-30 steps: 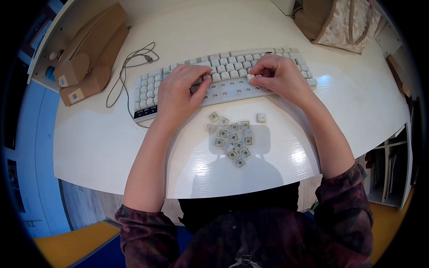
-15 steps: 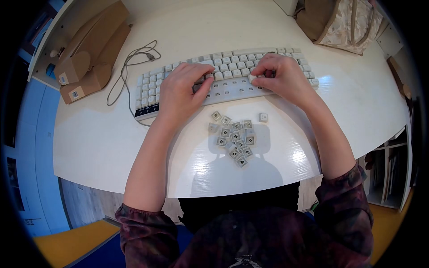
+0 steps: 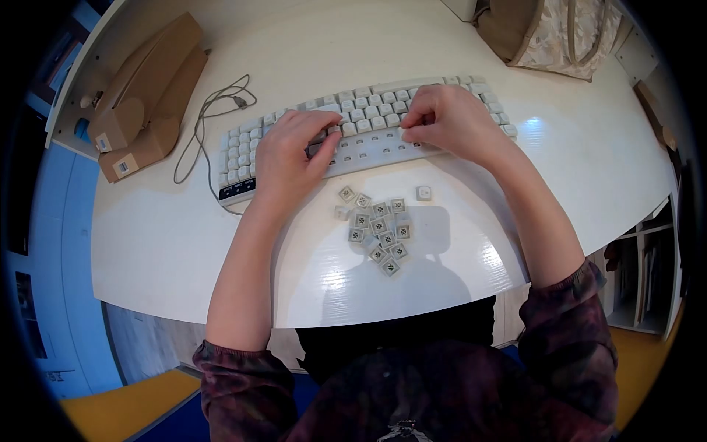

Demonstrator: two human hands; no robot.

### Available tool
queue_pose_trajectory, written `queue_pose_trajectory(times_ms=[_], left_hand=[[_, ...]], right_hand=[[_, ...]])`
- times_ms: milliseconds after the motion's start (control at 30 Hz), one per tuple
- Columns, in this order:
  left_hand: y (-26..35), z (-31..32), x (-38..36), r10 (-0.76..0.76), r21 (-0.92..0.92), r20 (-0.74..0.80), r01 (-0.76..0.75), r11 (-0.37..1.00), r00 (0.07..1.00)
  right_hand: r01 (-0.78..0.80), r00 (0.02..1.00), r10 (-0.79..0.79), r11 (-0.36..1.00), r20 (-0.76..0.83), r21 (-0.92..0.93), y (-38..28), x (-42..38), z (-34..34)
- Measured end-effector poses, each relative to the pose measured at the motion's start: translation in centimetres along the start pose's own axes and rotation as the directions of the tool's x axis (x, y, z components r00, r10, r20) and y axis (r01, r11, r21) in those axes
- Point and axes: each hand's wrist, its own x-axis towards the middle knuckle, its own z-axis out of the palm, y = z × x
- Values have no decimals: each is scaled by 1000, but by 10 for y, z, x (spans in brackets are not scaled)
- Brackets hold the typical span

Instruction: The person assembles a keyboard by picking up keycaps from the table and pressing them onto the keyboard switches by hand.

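A white keyboard (image 3: 383, 151) lies on the desk, its front rows bare of caps and showing small switch stems. My left hand (image 3: 291, 147) rests over its left-middle part, thumb and index apart, fingertips near keys beside the bare section. Over the right side, my right hand (image 3: 449, 121) is closed in a pinch at the edge of the capped rows; a white keycap shows only partly at its fingertips. Loose keycaps (image 3: 379, 209) lie in a cluster before the keyboard, mostly hollow side up. One single keycap (image 3: 423, 193) sits apart, right of them.
A grey cable (image 3: 197, 132) curls on the desk left of the keyboard. Brown cardboard pieces (image 3: 151, 96) stand at the back left. A patterned bag (image 3: 552, 37) is at the back right. The white desk's (image 3: 184, 280) curved front edge lies close to my body.
My right hand has shifted slightly left along the keyboard, its pinch tighter with less of the keycap showing. The left hand stays over the keys. The whole view has moved a little.
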Motion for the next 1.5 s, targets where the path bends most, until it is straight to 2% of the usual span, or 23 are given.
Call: queue_pose_trajectory(times_ms=[33,133,167,233,333,367,500,600,733,833,933,1033,1133,1233,1500], left_hand=[[0,0,0,-2,2,3,2,1000,1000],[-2,0,0,2,5,5,-2,1000,1000],[-2,1,0,21,14,0,-21,1000,1000],[-2,1,-1,48,34,-15,-47,998,999],[-5,0,-1,68,18,-18,-68,998,998],[-5,0,-1,64,18,-16,-64,998,998],[-3,0,-1,43,18,-6,-43,999,999],[-3,0,-1,40,18,-2,-40,999,999],[-4,3,-1,94,44,-65,-91,995,993],[7,2,3,240,6,-117,-241,971,964],[23,2,-2,128,-341,-29,-131,931,991],[43,-7,-3,-65,-469,179,143,872,982],[39,-8,-4,-174,-520,323,328,789,930],[34,-3,-5,-175,-661,358,382,646,917],[32,-2,-5,-107,-752,331,331,570,937]], right_hand=[[9,1000,-9,1000,-2,22,2,-1,0],[227,967,-229,973,-107,-34,8,-7,-1],[165,983,-162,986,-86,38,7,-11,-6],[38,999,-35,984,-19,173,-4,-20,-25],[15,955,-79,976,285,219,-13,-29,-39],[9,921,-55,993,386,120,-18,-31,-42],[53,883,-37,998,469,-22,-24,-35,-28],[134,895,-109,991,432,-27,-20,-33,-18],[167,951,-192,978,243,122,-25,-32,-15],[225,967,-242,957,76,181,-30,-34,-10],[266,964,-266,951,-24,160,-32,-35,-5],[301,952,-294,948,-85,100,-32,-35,0],[354,926,-345,934,-152,38,-31,-34,6],[396,900,-380,918,-214,33,-29,-33,10],[452,860,-413,889,-301,71,-32,-32,12]])
